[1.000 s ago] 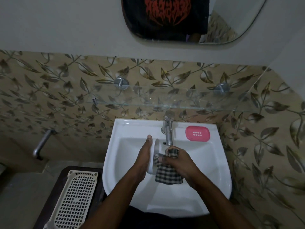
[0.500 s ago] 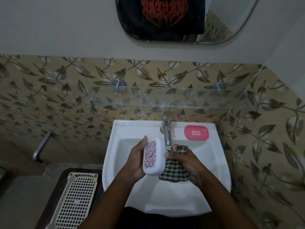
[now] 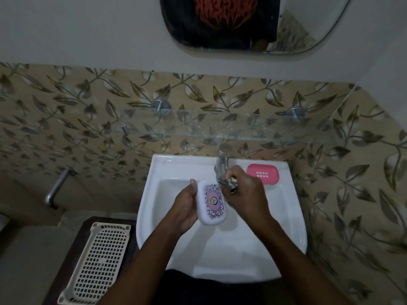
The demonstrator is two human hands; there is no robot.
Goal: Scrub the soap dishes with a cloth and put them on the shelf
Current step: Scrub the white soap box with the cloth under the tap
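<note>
Obs., head view, over the white sink [image 3: 152, 194].

Left hand [image 3: 186, 208]: holds the white soap dish [image 3: 212, 202] from its left side, thumb along the upper left edge, fingers wrapped underneath. The dish is held above the basin with its purple-patterned face turned up and tilted slightly.

Right hand [image 3: 244, 192]: fingers curled tight round the cloth [image 3: 231, 185]. Only a small bunched bit shows at the fingertips; the rest is hidden under the hand. The bunch meets the upper right edge of the white dish, just below the spout of the chrome tap [image 3: 222, 164].

Pink soap dish [image 3: 262, 174]: lies flat on the back right ledge of the sink, to the right of the tap and just beyond the right hand's knuckles (cannot tell whether they touch).

Glass shelf [image 3: 220, 128]: fixed on two metal pegs on the leaf-patterned tiles above the sink. No dish lies on it.

Other: a cream perforated basket [image 3: 99, 258] sits on a dark surface left of the sink. A metal pipe [image 3: 56, 189] sticks out of the left wall. A mirror [image 3: 308, 29] hangs above.
</note>
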